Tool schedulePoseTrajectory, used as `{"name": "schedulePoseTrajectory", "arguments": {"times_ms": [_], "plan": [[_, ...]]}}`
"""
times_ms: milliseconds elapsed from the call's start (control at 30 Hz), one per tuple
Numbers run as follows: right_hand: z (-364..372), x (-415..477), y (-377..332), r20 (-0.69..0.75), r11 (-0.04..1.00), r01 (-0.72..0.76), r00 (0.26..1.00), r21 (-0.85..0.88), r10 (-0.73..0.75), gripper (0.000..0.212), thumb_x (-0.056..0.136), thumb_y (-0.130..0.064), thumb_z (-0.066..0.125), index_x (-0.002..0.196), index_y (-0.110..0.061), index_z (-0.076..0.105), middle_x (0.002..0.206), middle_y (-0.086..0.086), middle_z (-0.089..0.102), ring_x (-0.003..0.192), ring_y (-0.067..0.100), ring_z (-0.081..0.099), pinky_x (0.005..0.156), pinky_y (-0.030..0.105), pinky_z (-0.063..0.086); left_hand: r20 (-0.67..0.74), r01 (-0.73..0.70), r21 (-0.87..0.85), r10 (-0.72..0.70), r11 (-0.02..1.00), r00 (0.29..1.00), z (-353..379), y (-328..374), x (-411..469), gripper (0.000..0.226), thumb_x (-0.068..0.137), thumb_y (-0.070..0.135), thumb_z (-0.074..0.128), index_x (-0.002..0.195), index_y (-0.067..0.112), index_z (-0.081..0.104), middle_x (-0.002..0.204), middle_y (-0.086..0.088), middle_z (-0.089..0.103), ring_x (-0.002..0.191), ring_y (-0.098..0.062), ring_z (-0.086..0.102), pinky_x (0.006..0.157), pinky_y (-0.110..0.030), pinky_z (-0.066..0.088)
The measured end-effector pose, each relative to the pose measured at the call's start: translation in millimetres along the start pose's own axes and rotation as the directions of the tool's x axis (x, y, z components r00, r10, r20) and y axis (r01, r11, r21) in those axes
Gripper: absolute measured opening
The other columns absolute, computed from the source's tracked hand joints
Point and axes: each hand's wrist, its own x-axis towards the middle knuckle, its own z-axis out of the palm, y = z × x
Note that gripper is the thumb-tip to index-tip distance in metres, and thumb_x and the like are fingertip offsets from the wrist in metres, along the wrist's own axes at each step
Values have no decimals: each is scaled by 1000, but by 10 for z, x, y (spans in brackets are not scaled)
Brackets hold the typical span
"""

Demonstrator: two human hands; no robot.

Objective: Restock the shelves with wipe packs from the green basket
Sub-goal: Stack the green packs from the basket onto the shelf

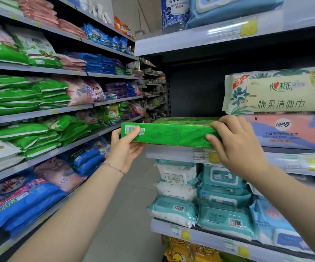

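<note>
A flat green wipe pack (171,133) lies at the front edge of the middle right shelf (171,154), its left end jutting past the shelf's end. My left hand (123,146) grips that left end from below, thumb on the barcode side. My right hand (236,142) clasps the right end, fingers over the top. The shelf behind the pack is dark and bare. The green basket is not in view.
To the right on the same shelf sit a pink cotton towel pack (292,131) and a white facial towel pack (277,91) stacked on it. Teal wipe packs (222,205) fill the shelf below. Detergent bags (30,95) line the left shelving across the aisle.
</note>
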Motion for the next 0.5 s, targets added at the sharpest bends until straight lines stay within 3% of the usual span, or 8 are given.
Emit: {"name": "schedulePoseTrajectory", "arguments": {"times_ms": [67,233,333,433,500], "plan": [[6,21,8,-3,1000,12,1000,-3,-12,38,94,-31,43,100,2,62,95,16,54,84,34,48,69,43,42,-8,-17,0,17,1000,1000,15,22,13,27,89,17,65,106,21,45,114,-15,66,101,-30,67,71,-29,56],[33,149,70,-59,999,31,998,-36,-33,34,94,-26,47,107,2,61,97,17,54,84,32,45,71,43,41,49,-118,-77,122,990,991,86,128,150,34,90,13,63,116,18,43,116,-11,65,101,-22,68,78,-30,57],[136,257,153,-25,993,9,1000,-114,-12,35,94,-27,46,107,2,61,97,16,55,84,33,47,71,42,40,36,-137,-75,140,988,989,218,86,280,28,90,12,63,112,19,46,119,-11,63,103,-21,66,76,-26,56],[269,288,250,60,978,-8,998,-207,21,33,93,-26,47,108,-1,61,96,14,56,84,34,49,70,42,41,-45,-174,36,176,984,983,284,-41,432,35,83,20,72,111,24,51,124,-10,61,108,-25,64,83,-32,54],[334,296,305,87,969,-40,994,-244,63,27,87,-15,58,112,-4,60,94,14,57,83,35,51,68,43,42,-100,-198,229,225,953,969,354,-98,474,55,78,35,76,124,26,48,131,2,52,118,-18,53,97,-33,43]]}}
